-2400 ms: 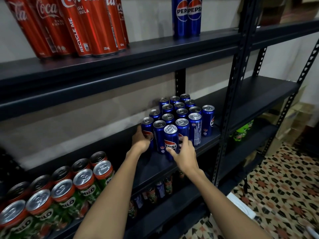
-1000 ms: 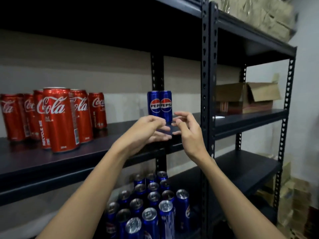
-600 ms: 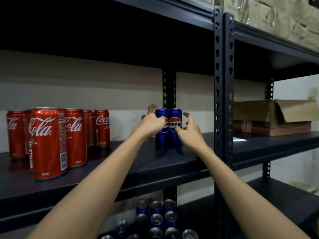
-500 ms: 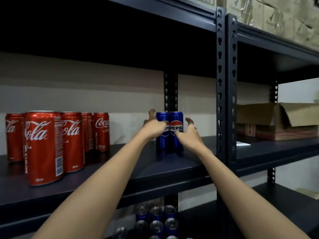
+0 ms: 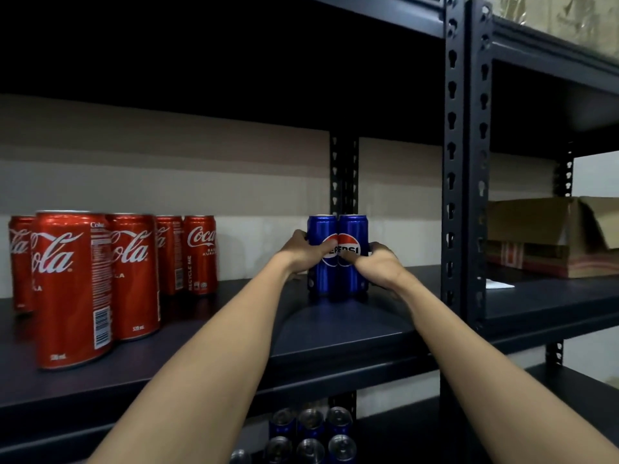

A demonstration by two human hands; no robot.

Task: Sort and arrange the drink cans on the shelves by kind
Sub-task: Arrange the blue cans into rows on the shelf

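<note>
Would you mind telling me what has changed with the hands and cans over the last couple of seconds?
Both hands left the Pepsi group on the lower shelf and rose to the upper shelf. The left hand now grips the left Pepsi can; the right hand grips the right Pepsi can. Those two cans stayed standing together, and the Coca-Cola cans stayed put.

Both hands around two upright Pepsi cans

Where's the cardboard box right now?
In the head view, the cardboard box sits on the right bay's shelf, right of the black upright post and the two Pepsi cans.
</note>
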